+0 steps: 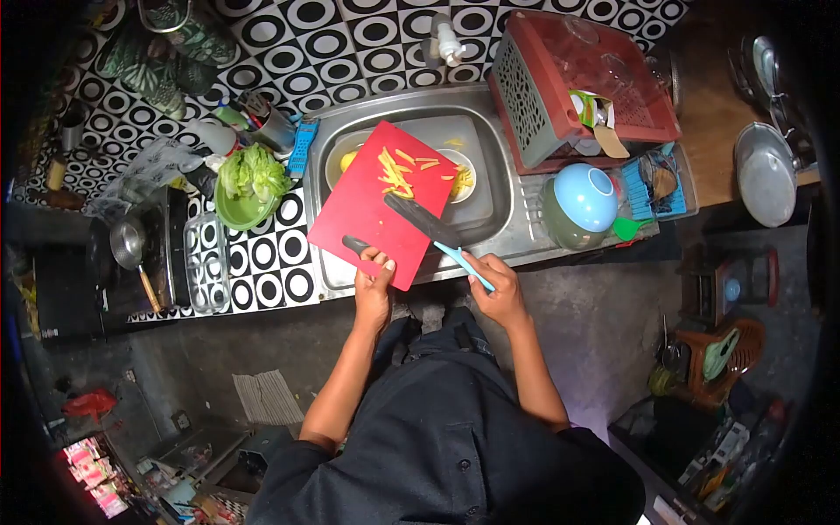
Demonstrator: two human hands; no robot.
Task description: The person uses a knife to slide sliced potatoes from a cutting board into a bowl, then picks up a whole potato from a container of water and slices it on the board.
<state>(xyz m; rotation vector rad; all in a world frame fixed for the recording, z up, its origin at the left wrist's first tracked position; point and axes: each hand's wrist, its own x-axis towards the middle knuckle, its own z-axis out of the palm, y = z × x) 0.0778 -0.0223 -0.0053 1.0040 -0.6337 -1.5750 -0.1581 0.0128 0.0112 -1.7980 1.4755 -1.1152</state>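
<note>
In the head view, the left hand (pixel 376 276) is closed on the near edge of the red cutting board (pixel 348 212), and the right hand (pixel 497 292) is wrapped around the light blue handle of the knife (pixel 427 222). The step seems to be moving the yellow strips (pixel 395 175), probably potato, into the white bowl (pixel 465 160) in the sink (pixel 505 179). For doing it well, I would keep the board's edge above the bowl, tilt it gently, and sweep with the blade low, away from the left fingers. The strips lie on the far half of the board, close to the blade's tip; whether they touch it, I cannot tell. They look thin, straight and pale yellow, loosely piled, with similar pieces in the bowl.
</note>
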